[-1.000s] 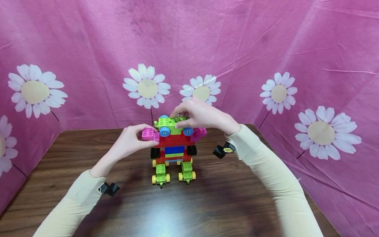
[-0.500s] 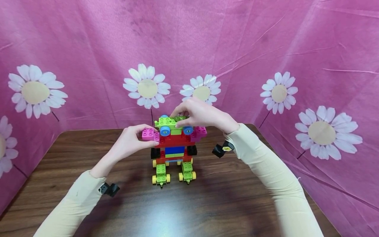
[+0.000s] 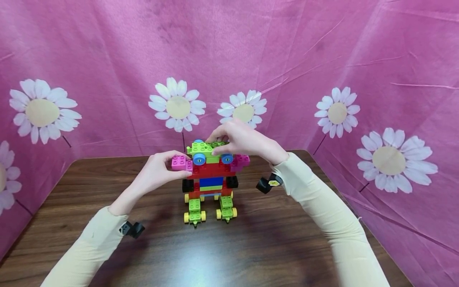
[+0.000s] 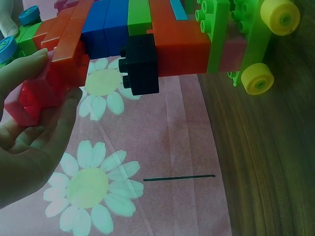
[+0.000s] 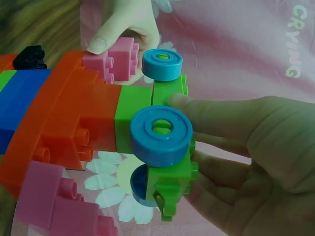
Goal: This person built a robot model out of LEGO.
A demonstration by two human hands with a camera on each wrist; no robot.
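Observation:
A figure built of toy building bricks stands on the table, with a red brick body (image 3: 211,171), a blue brick (image 3: 210,182) below it and two lime green wheeled feet (image 3: 195,205). My left hand (image 3: 155,169) pinches the pink bricks (image 3: 179,162) at the figure's left side, thumb on the near face and fingers behind. On top sits a lime green wheeled brick base (image 3: 201,148) with blue wheels (image 5: 161,135). My right hand (image 3: 244,137) grips this base from above, its thumb on the near edge and the fingers over the far side.
Black bricks (image 3: 188,185) stick out on both sides of the figure, and more pink bricks (image 3: 242,160) on its right. A brown wooden table (image 3: 279,239) lies underneath. Behind it hangs a pink cloth (image 3: 229,48) with printed daisies.
Both hands keep their hold on the figure. The right wrist shifts very slightly to the left; the figure stays in place.

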